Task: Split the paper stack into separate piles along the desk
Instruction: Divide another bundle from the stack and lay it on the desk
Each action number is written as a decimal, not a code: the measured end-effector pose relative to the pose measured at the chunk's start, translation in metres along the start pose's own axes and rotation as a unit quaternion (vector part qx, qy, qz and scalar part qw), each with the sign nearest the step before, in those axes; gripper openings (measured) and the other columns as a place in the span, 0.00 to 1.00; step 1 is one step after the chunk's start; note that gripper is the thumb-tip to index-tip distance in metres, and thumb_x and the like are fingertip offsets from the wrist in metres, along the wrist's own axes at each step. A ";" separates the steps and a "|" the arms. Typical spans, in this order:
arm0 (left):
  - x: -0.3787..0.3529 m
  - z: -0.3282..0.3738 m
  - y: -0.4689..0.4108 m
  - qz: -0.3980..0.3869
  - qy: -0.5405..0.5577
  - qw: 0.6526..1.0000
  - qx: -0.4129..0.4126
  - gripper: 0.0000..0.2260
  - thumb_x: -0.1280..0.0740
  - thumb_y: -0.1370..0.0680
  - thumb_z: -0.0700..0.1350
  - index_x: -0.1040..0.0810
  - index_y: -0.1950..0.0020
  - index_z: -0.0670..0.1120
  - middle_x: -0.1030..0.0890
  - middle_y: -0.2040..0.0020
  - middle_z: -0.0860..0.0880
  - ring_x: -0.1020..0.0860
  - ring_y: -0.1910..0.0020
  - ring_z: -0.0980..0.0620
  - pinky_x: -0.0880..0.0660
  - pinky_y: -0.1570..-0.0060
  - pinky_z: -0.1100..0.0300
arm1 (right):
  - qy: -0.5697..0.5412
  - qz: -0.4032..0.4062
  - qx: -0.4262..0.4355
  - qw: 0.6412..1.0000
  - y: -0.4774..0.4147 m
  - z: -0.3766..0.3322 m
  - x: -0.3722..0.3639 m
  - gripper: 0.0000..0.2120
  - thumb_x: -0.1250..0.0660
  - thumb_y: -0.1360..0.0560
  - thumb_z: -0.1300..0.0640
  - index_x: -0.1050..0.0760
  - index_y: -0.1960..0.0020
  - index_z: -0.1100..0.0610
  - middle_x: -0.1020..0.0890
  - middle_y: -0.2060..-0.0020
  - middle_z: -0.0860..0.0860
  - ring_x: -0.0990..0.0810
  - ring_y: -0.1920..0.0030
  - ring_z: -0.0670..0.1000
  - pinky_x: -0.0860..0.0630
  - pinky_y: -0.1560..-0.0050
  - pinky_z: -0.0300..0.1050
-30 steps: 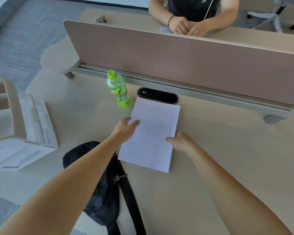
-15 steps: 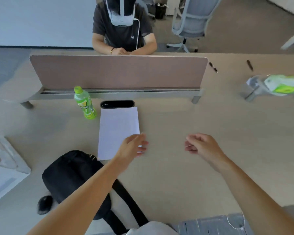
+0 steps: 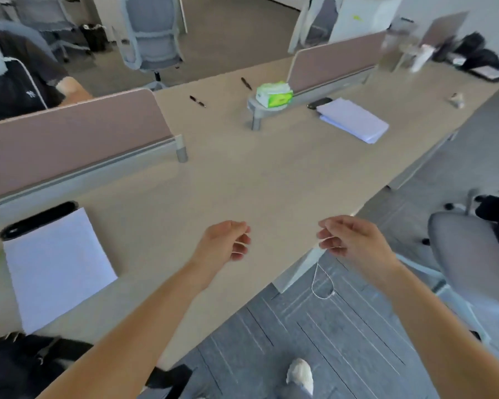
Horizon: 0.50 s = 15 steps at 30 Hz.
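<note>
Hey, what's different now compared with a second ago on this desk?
Both hands came off the small paper pile. The left hand and right hand moved rightward and now hang loosely curled above the desk edge, toward the thicker paper stack. The small paper pile stayed flat by the black cable slot.

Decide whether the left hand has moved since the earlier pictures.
Yes: the left hand, earlier on the paper pile, is now clear of it, to its right.

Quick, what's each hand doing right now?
Left hand: loosely curled, holding nothing.
Right hand: curled, pinching a thin white string.
</note>
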State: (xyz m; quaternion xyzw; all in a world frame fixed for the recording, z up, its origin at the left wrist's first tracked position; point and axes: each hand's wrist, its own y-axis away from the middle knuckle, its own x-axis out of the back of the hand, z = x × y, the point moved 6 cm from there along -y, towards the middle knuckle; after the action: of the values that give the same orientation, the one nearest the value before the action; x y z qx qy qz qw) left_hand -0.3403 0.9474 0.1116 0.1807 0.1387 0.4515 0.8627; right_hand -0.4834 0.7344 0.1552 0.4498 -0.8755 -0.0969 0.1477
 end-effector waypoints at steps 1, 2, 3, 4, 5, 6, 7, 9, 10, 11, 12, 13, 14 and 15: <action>-0.023 0.000 -0.007 -0.008 -0.016 1.000 0.000 0.08 0.36 0.20 0.43 0.21 0.57 0.44 0.21 0.66 0.49 0.24 0.67 0.50 0.27 0.62 0.57 | -0.009 0.014 0.001 1.000 -0.001 0.005 0.025 0.08 0.36 0.20 0.61 0.18 0.52 0.58 0.15 0.62 0.52 0.18 0.63 0.50 0.24 0.54 0.47; -0.048 0.001 -0.016 -0.021 -0.030 0.999 0.001 0.08 0.36 0.21 0.44 0.21 0.58 0.44 0.21 0.67 0.49 0.25 0.68 0.49 0.27 0.61 0.56 | -0.017 0.028 0.003 0.999 -0.002 0.010 0.050 0.08 0.36 0.20 0.61 0.18 0.53 0.58 0.15 0.63 0.51 0.18 0.65 0.48 0.24 0.54 0.47; -0.075 0.002 -0.026 -0.034 -0.043 0.998 0.000 0.09 0.36 0.21 0.44 0.21 0.58 0.44 0.22 0.67 0.48 0.25 0.68 0.49 0.27 0.61 0.56 | -0.023 0.043 0.005 0.999 -0.003 0.014 0.077 0.08 0.36 0.20 0.61 0.18 0.53 0.57 0.15 0.63 0.50 0.18 0.65 0.47 0.24 0.55 0.47; -0.104 0.003 -0.036 -0.046 -0.052 0.998 0.000 0.09 0.36 0.21 0.44 0.21 0.59 0.43 0.23 0.68 0.48 0.26 0.68 0.49 0.27 0.62 0.56 | -0.029 0.057 0.006 0.998 -0.006 0.019 0.104 0.08 0.35 0.20 0.61 0.18 0.54 0.56 0.15 0.64 0.50 0.18 0.66 0.47 0.24 0.55 0.46; -0.127 0.005 -0.045 -0.052 -0.058 0.997 0.001 0.10 0.36 0.20 0.45 0.22 0.60 0.44 0.24 0.69 0.49 0.26 0.69 0.49 0.27 0.63 0.56 | -0.031 0.067 0.004 0.997 -0.009 0.023 0.128 0.08 0.34 0.20 0.60 0.18 0.55 0.56 0.15 0.64 0.50 0.18 0.66 0.47 0.24 0.56 0.45; -0.157 0.008 -0.054 -0.060 -0.064 0.996 0.001 0.10 0.36 0.20 0.45 0.22 0.60 0.44 0.25 0.70 0.49 0.27 0.70 0.50 0.28 0.65 0.57 | -0.033 0.080 0.000 0.996 -0.013 0.028 0.155 0.07 0.34 0.21 0.59 0.18 0.55 0.56 0.15 0.64 0.49 0.18 0.65 0.47 0.23 0.57 0.44; -0.193 0.012 -0.064 -0.073 -0.072 0.995 0.002 0.11 0.36 0.20 0.46 0.23 0.61 0.44 0.26 0.71 0.50 0.29 0.70 0.50 0.29 0.66 0.58 | -0.032 0.094 -0.002 0.995 -0.016 0.034 0.187 0.07 0.34 0.21 0.59 0.18 0.54 0.56 0.15 0.64 0.48 0.18 0.64 0.48 0.23 0.57 0.44; -0.254 0.020 -0.080 -0.101 -0.088 0.991 -0.004 0.13 0.36 0.20 0.47 0.26 0.64 0.45 0.28 0.73 0.51 0.31 0.71 0.50 0.32 0.66 0.58 | -0.026 0.107 -0.008 0.994 -0.026 0.043 0.239 0.07 0.34 0.20 0.58 0.18 0.54 0.56 0.15 0.64 0.48 0.18 0.62 0.49 0.23 0.57 0.44; -0.282 0.024 -0.086 -0.117 -0.097 0.988 -0.010 0.14 0.36 0.20 0.47 0.28 0.66 0.46 0.30 0.73 0.51 0.32 0.71 0.50 0.32 0.66 0.58 | -0.027 0.113 -0.012 0.993 -0.031 0.046 0.261 0.07 0.34 0.20 0.58 0.18 0.54 0.56 0.15 0.64 0.48 0.18 0.62 0.49 0.23 0.57 0.44; -0.308 0.028 -0.091 -0.133 -0.104 0.986 -0.015 0.15 0.36 0.20 0.48 0.29 0.67 0.46 0.30 0.73 0.51 0.33 0.72 0.50 0.32 0.66 0.58 | -0.031 0.119 -0.015 0.992 -0.037 0.048 0.282 0.07 0.34 0.20 0.58 0.19 0.54 0.56 0.15 0.64 0.48 0.18 0.62 0.50 0.23 0.57 0.44; -0.330 0.031 -0.095 -0.149 -0.111 0.982 -0.020 0.16 0.35 0.21 0.50 0.30 0.67 0.47 0.31 0.73 0.51 0.33 0.72 0.51 0.32 0.66 0.58 | -0.037 0.127 -0.018 0.991 -0.043 0.050 0.302 0.07 0.34 0.20 0.58 0.19 0.54 0.56 0.15 0.64 0.49 0.18 0.62 0.50 0.23 0.56 0.45; -0.349 0.033 -0.099 -0.164 -0.120 0.979 -0.023 0.17 0.35 0.21 0.51 0.31 0.68 0.47 0.32 0.74 0.51 0.33 0.72 0.51 0.31 0.66 0.59 | -0.041 0.134 -0.021 0.990 -0.050 0.051 0.319 0.07 0.34 0.20 0.58 0.18 0.54 0.56 0.15 0.63 0.50 0.18 0.62 0.50 0.23 0.55 0.46; -0.365 0.035 -0.104 -0.176 -0.132 0.975 -0.026 0.18 0.34 0.21 0.52 0.32 0.69 0.47 0.32 0.74 0.52 0.33 0.72 0.51 0.31 0.66 0.59 | -0.045 0.141 -0.024 0.989 -0.057 0.052 0.335 0.07 0.34 0.21 0.57 0.18 0.53 0.57 0.15 0.61 0.51 0.18 0.61 0.51 0.22 0.54 0.47; -0.377 0.037 -0.111 -0.184 -0.147 0.971 -0.029 0.19 0.34 0.21 0.51 0.33 0.69 0.47 0.32 0.74 0.52 0.33 0.72 0.51 0.31 0.66 0.60 | -0.047 0.145 -0.026 0.988 -0.066 0.053 0.349 0.07 0.34 0.21 0.57 0.18 0.52 0.57 0.15 0.60 0.51 0.18 0.60 0.51 0.22 0.53 0.48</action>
State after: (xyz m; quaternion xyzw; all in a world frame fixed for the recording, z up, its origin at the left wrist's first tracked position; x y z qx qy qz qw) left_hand -0.4538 0.5694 0.1247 0.1911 0.0276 0.2570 0.9469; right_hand -0.6445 0.4133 0.1456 0.3088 -0.9346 -0.1185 0.1310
